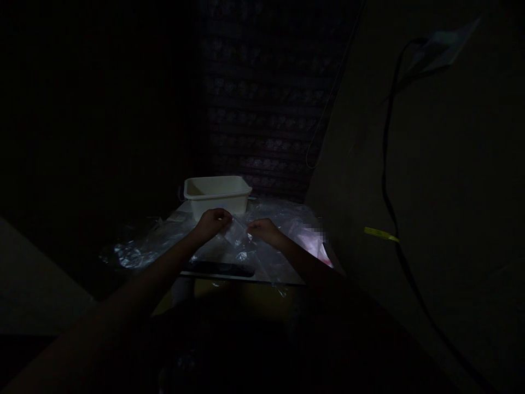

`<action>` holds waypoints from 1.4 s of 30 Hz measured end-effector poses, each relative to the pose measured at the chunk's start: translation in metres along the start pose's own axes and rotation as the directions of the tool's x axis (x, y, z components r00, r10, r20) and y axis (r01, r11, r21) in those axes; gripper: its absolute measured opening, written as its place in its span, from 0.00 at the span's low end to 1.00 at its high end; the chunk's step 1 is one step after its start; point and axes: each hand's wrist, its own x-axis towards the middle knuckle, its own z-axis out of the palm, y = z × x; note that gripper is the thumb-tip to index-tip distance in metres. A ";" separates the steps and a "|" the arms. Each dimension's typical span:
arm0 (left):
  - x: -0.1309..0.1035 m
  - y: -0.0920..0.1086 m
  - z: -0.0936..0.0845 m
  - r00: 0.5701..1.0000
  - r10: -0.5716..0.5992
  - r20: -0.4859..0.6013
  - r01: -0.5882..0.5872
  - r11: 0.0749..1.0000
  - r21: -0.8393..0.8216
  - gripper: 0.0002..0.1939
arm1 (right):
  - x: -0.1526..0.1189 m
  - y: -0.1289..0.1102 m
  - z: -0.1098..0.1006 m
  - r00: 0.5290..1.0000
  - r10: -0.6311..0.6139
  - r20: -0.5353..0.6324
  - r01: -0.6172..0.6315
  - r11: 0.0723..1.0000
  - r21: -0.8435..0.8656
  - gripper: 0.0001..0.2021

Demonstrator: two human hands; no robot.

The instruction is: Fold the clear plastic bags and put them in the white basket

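Note:
Between my two hands a small clear plastic bag (237, 232) is stretched over the table. My left hand (212, 223) pinches its upper left edge, just in front of a white bin. The fingers of my right hand (264, 230) are closed on its right side. Below and around the bag lies more clear plastic film (266, 260), crumpled and shiny. The scene is very dark, so whether anything is inside the bag cannot be made out.
A white rectangular bin (219, 205) stands at the table's back left. Loose plastic (131, 254) hangs past the left side. A dark flat strip (221, 268) lies along the front edge. At right glows a bright screen-like patch (311, 243). A black cable (385, 164) with a yellow tag (379, 234) runs down the wall.

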 end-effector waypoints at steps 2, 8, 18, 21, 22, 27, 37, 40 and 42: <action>-0.002 0.000 -0.002 1.000 -0.014 -0.010 0.013 1.000 -0.020 0.08 | -0.001 0.003 -0.002 1.000 -0.002 0.002 0.002 1.000 -0.001 0.03; -0.003 0.003 0.003 0.998 -0.055 0.029 0.056 0.998 -0.034 0.10 | -0.001 0.010 -0.005 0.999 0.011 0.046 -0.010 1.000 -0.013 0.04; -0.008 0.013 0.008 0.974 -0.204 0.097 0.219 0.959 -0.178 0.11 | 0.001 0.004 -0.004 0.999 -0.017 -0.050 0.017 1.000 -0.016 0.04; -0.008 0.009 0.009 0.957 -0.247 0.153 0.273 0.945 -0.181 0.11 | 0.000 0.003 -0.004 0.999 0.002 -0.039 -0.002 1.000 0.004 0.04; -0.008 0.008 0.010 0.953 -0.255 0.167 0.283 0.943 -0.177 0.11 | -0.001 0.002 -0.004 0.999 0.015 -0.039 -0.015 1.000 0.003 0.04; -0.004 0.003 0.011 0.943 -0.271 0.195 0.304 0.939 -0.164 0.11 | -0.001 0.001 -0.008 0.997 0.074 -0.003 -0.074 0.997 0.028 0.06; -0.009 0.009 0.013 0.930 -0.250 0.271 0.314 0.922 -0.227 0.10 | 0.003 -0.003 -0.001 0.995 0.094 0.017 -0.095 0.986 0.138 0.07; -0.009 0.008 0.012 0.917 -0.279 0.285 0.361 0.883 -0.299 0.12 | 0.005 -0.002 0.000 0.994 0.098 -0.048 -0.086 0.972 0.221 0.07; -0.009 0.006 0.011 0.911 -0.293 0.291 0.386 0.852 -0.353 0.13 | 0.005 0.000 -0.001 0.989 0.100 -0.109 -0.067 0.960 0.274 0.07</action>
